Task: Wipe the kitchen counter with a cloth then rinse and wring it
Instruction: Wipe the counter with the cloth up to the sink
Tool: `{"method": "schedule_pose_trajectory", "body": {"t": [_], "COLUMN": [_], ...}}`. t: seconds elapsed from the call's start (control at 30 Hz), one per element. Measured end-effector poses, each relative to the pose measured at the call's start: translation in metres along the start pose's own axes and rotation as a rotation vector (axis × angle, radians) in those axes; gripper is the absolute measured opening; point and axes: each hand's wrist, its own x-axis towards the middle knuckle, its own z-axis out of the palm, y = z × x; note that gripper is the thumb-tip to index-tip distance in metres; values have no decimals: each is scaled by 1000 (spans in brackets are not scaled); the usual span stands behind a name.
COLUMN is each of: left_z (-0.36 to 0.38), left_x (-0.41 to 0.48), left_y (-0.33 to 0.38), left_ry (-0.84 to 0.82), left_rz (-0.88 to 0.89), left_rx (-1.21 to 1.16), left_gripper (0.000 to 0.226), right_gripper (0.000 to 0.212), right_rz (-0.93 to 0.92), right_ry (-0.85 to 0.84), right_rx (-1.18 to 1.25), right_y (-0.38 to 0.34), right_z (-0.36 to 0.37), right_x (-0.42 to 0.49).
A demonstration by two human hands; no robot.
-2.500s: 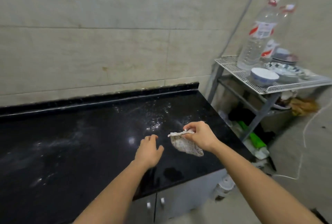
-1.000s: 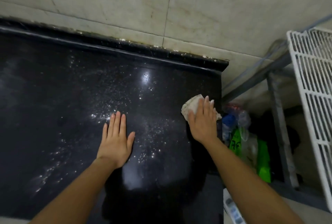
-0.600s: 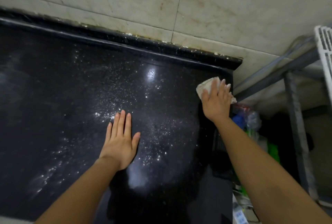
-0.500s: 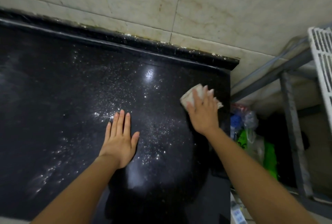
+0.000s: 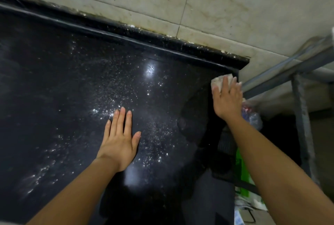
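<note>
The black stone counter [image 5: 54,83] fills the left and middle of the head view, speckled with white powder around its centre. My right hand [image 5: 227,100] presses flat on a pale crumpled cloth [image 5: 219,82] at the counter's far right corner, by the raised back lip; only the cloth's far end shows past my fingers. My left hand [image 5: 120,139] lies palm down on the counter with fingers straight, holding nothing, beside the densest powder.
A beige tiled wall [image 5: 216,4] rises behind the counter. Right of the counter's edge stands a grey metal rack frame [image 5: 300,112], with plastic bags [image 5: 251,116] and a green item [image 5: 241,168] in the gap below.
My right hand has slid the cloth back toward the far right corner after a stroke nearer the middle. The left hand has stayed planted on the counter.
</note>
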Motion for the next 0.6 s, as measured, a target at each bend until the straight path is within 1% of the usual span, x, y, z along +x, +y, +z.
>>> {"method": "schedule_pose_trajectory", "body": {"t": [0.07,0.1,0.13,0.2,0.3,0.37,0.43,0.47,0.5,0.53,0.57,0.6], "left_z": [0,0,0,-1,-4,-6,-7,-7,-7,-6,-5,-4], "left_x": [2,2,3,3,2,2,2,2,1,1,1,1], "left_y": [-1,-1,0,1,3,4,5,4,3,3,2,1], "left_ry": [-6,-8,-9,-21,-48,-70,-77,-73,-65,-56,-47,-41], "left_rz": [-9,-13,-16,-23,-42,-48,-41,-34,-26,-18,-10,-3], "left_rx": [3,-5,-13,-8,11,14,4,-1,-6,-12,-18,-23], "left_gripper": [70,70,69,66,64,64,64,64,65,67,70,72], "right_gripper": [60,60,59,59,57,53,50,48,47,45,45,47], "right_rz": [121,121,72,-124,-493,-750,-921,-941,-911,-820,-670,-482], "right_ry": [22,35,39,4,-51,-139,-210,-206,-160,-92,-28,12], "right_rx": [48,40,26,31,43,14,-2,4,1,-7,-12,-18], "right_y": [-30,-49,-68,-104,-135,-130,-110,-98,-83,-66,-48,-28], "right_z": [4,8,12,23,36,36,27,22,18,15,11,8], "right_x": [8,6,2,-16,-53,-67,-63,-58,-50,-40,-28,-14]}}
